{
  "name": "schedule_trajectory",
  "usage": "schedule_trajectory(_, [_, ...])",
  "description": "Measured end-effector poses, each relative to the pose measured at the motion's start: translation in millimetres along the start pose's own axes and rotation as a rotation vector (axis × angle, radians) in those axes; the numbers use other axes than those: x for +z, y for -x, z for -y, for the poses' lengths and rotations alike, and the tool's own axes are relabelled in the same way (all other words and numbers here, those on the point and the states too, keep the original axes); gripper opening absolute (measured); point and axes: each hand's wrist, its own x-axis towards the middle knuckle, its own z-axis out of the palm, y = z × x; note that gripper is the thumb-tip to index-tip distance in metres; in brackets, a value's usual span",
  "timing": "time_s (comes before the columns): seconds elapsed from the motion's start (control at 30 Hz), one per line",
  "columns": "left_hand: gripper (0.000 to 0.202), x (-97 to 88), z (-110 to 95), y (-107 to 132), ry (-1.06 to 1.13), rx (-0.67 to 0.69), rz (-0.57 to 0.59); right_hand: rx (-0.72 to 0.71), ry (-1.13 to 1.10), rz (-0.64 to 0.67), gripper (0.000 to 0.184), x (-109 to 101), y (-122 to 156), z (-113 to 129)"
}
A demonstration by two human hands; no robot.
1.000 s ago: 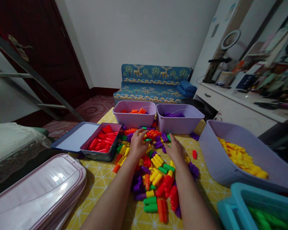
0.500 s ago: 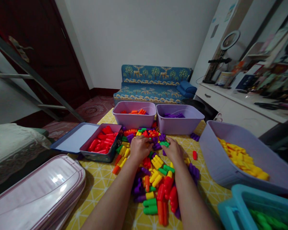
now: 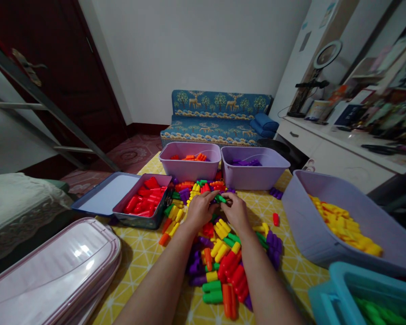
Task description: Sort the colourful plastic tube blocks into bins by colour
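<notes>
Over the middle of a loose pile of plastic building blocks, my two hands are close together. A green building block (image 3: 220,198) is pinched between them. My left hand (image 3: 200,210) has its fingers closed at the block's left end; the fingertips are partly hidden. From the other side, my right hand (image 3: 236,211) grips the same block with thumb and fingers. Below my hands lie yellow blocks (image 3: 221,229), red blocks (image 3: 229,264), orange blocks (image 3: 229,300), purple blocks (image 3: 274,248) and green blocks (image 3: 212,292), some joined in rows.
Purple bins hold orange (image 3: 189,171), purple (image 3: 253,178) and yellow (image 3: 301,234) blocks. A turquoise bin (image 3: 334,289) with green blocks stands front right. At left are an open tin (image 3: 138,221) of red blocks and stacked pinkish lids (image 3: 54,275). A single red block (image 3: 276,220) lies at right.
My right hand has moved left toward my left hand, bringing the green block between them. Yellow blocks behind my left hand and green ones beside my right forearm now show more.
</notes>
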Motion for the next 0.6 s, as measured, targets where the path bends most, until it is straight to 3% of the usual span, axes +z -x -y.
schedule_trajectory(0.23, [0.031, 3.3, 6, 0, 0.158, -0.068, -0.134, -0.094, 0.022, 0.030, 0.019, -2, 2, 15])
schedule_trajectory(0.6, [0.024, 2.0, 5, 0, 0.282, -0.055, -0.211, -0.126, 0.193, 0.039, 0.023, -5, 2, 28])
